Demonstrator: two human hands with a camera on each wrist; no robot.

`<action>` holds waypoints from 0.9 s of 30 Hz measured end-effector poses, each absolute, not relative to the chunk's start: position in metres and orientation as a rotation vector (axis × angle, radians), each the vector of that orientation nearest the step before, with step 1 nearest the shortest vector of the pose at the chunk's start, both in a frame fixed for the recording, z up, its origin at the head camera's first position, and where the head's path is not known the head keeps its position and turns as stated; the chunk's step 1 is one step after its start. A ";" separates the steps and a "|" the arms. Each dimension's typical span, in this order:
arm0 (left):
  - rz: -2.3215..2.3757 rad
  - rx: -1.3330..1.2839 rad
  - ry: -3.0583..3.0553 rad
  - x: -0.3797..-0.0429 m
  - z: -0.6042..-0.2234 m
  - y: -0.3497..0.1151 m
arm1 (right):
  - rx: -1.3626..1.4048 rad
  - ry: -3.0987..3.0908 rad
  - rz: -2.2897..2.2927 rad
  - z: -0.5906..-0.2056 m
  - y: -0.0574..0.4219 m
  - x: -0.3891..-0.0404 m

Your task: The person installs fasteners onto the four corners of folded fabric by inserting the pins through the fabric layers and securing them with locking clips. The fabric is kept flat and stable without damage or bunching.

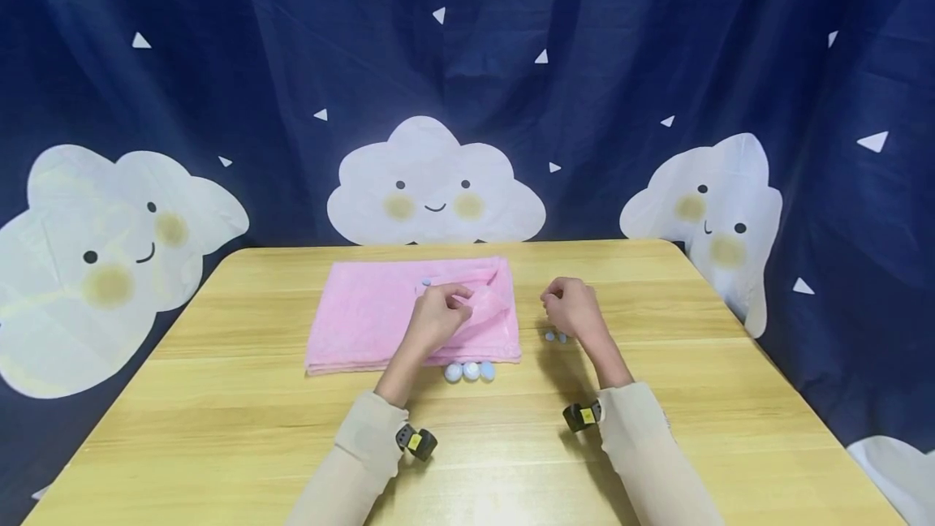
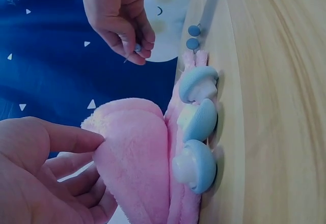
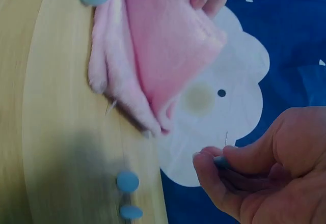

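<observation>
A folded pink fleece blanket lies on the table. My left hand pinches a raised layer of it near its right side, between thumb and fingers. To the right, apart from the cloth, my right hand pinches a blue-headed pin, its thin metal point sticking up. Two more such pins lie on the table below that hand. In front of the blanket stands a row of three pale-blue mushroom-shaped pieces with whitish stems. A small blue round piece shows on the blanket behind my left hand.
The wooden table ends at a rounded far edge. Behind it hangs a dark blue curtain with white clouds and triangles. A small metal tip pokes out at the blanket's edge in the right wrist view.
</observation>
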State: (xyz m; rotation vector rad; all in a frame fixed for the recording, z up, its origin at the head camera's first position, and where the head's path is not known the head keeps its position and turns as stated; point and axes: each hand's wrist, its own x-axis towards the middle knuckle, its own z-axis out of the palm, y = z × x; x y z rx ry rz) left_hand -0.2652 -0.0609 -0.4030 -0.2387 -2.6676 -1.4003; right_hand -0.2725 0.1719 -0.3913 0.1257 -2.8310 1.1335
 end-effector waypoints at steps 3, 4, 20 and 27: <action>-1.401 -0.237 -2.669 -0.265 -0.403 -0.061 | 0.149 -2.835 1.222 -0.390 0.169 -0.272; -1.403 -0.236 -2.669 -0.265 -0.403 -0.061 | 0.166 -2.836 1.271 -0.390 0.167 -0.272; -1.467 -0.289 -2.580 -0.264 -0.403 -0.056 | 0.372 -2.790 1.851 -0.388 0.144 -0.266; -1.501 -0.305 -2.573 -0.263 -0.403 -0.055 | 0.380 -2.816 1.860 -0.389 0.132 -0.262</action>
